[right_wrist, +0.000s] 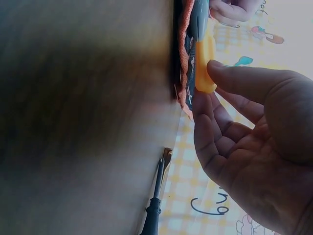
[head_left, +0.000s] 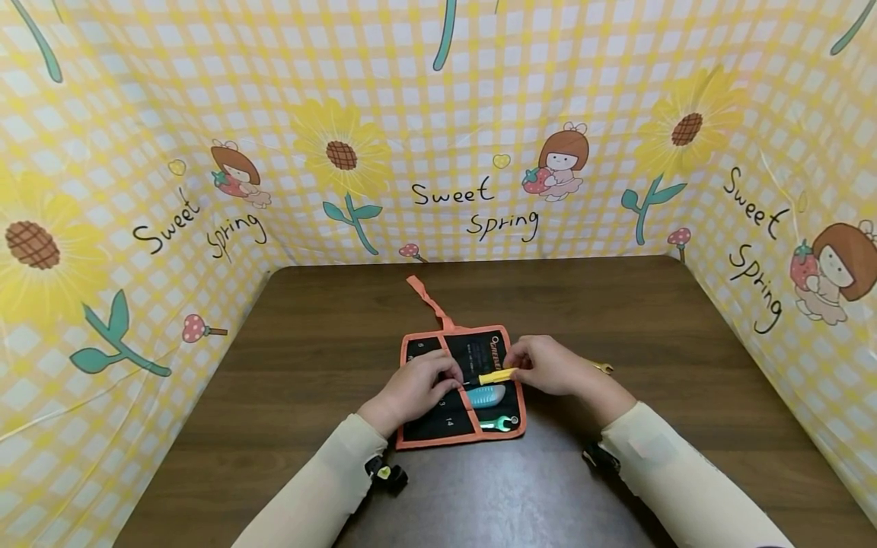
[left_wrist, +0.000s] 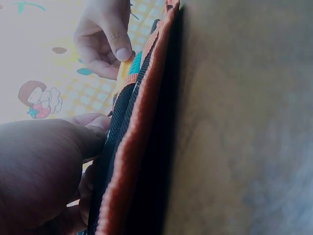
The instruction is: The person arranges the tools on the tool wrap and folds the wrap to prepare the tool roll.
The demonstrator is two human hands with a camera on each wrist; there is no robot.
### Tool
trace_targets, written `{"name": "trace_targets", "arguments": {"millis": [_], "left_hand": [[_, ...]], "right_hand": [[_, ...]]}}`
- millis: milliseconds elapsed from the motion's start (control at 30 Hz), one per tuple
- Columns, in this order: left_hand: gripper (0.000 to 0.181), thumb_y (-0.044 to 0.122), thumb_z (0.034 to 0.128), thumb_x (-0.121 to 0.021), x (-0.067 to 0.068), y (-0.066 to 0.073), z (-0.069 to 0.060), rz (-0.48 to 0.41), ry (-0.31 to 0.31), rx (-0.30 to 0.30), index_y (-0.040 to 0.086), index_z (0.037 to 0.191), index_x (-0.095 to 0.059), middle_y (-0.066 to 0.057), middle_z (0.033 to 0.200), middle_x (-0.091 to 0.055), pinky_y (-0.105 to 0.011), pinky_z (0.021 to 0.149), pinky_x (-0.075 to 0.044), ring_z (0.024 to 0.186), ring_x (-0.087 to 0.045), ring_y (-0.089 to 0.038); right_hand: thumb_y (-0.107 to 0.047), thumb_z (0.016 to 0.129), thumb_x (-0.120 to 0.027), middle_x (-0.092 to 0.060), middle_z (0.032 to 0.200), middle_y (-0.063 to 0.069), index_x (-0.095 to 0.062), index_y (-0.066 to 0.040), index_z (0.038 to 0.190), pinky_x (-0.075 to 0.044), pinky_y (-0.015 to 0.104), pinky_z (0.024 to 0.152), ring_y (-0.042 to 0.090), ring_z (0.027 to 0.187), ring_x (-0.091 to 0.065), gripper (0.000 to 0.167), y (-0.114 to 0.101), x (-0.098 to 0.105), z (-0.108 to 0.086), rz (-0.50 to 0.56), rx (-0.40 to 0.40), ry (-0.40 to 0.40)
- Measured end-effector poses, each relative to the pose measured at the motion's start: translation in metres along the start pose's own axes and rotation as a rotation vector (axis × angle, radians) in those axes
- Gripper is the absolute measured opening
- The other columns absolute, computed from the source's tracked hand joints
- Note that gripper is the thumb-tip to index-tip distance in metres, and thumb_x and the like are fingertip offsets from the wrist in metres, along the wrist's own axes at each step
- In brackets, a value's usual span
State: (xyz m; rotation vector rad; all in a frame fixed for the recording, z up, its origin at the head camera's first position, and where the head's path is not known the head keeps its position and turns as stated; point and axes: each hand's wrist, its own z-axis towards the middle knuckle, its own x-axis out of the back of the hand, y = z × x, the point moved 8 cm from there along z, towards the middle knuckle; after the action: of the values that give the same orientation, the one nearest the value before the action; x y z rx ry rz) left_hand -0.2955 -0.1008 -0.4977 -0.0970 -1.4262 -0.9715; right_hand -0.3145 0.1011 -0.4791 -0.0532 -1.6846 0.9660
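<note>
Cream sleeves are stretching over a brown wood-grain table, the right hand pinching a yellow-handled screwdriver, which is extending between both hands over a black fabric, orange-trimmed tool pouch; the left hand is pinching the pouch's pocket edge.

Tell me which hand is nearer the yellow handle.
Right. The right hand pinches the yellow handle; the left hand is apart from it, to its left, at the tool pouch.
</note>
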Motion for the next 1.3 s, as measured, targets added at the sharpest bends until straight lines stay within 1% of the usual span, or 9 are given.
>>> {"name": "trace_targets", "arguments": {"millis": [333,600,867,1033,1300], "left_hand": [[0.008,0.021,0.1011,-0.073,0.0,0.0,0.0,-0.006,0.0,0.001,0.028,0.1,-0.071,0.016,0.1,-0.059,-0.029,0.083,-0.053,0.089,-0.058,-0.004],[0.009,0.021,0.101,-0.073,-0.001,-0.002,0.001,-0.005,0.009,-0.008,0.029,0.099,-0.07,0.016,0.1,-0.059,-0.029,0.083,-0.053,0.089,-0.058,-0.004],[0.008,0.02,0.1012,-0.073,-0.001,-0.001,0.001,-0.007,0.0,-0.013,0.027,0.1,-0.071,0.016,0.1,-0.059,-0.029,0.082,-0.053,0.088,-0.058,-0.004],[0.007,0.021,0.1015,-0.073,0.0,0.0,0.001,-0.004,0.001,-0.015,0.028,0.1,-0.071,0.016,0.1,-0.059,-0.028,0.081,-0.053,0.088,-0.058,-0.004],[0.008,0.021,0.1013,-0.073,0.0,0.001,0.001,0.003,0.009,-0.026,0.028,0.099,-0.07,0.016,0.099,-0.058,-0.029,0.08,-0.053,0.087,-0.057,-0.003]], "right_hand": [[-0.007,0.094,-0.079,-0.062,0.092,-0.005,-0.078,-0.017,0.097,-0.053,0.03,0.072,0.013,0.08,-0.057,0.011,-0.004,-0.002,0.003,-0.024,0.015,-0.003],[-0.008,0.094,-0.079,-0.062,0.094,-0.005,-0.077,-0.018,0.098,-0.053,0.029,0.071,0.011,0.08,-0.058,0.011,-0.005,-0.005,0.006,-0.017,0.026,0.0],[-0.005,0.093,-0.079,-0.065,0.097,-0.002,-0.078,-0.017,0.096,-0.053,0.028,0.069,0.011,0.079,-0.059,0.012,-0.006,-0.005,0.007,-0.012,0.02,0.008],[-0.006,0.092,-0.08,-0.067,0.094,-0.004,-0.077,-0.016,0.095,-0.053,0.029,0.072,0.011,0.08,-0.059,0.011,-0.009,-0.005,0.009,-0.014,0.033,0.017],[-0.006,0.092,-0.081,-0.067,0.089,-0.007,-0.076,-0.016,0.094,-0.053,0.031,0.073,0.01,0.079,-0.06,0.011,-0.013,-0.007,0.011,-0.01,0.035,0.004]]}}
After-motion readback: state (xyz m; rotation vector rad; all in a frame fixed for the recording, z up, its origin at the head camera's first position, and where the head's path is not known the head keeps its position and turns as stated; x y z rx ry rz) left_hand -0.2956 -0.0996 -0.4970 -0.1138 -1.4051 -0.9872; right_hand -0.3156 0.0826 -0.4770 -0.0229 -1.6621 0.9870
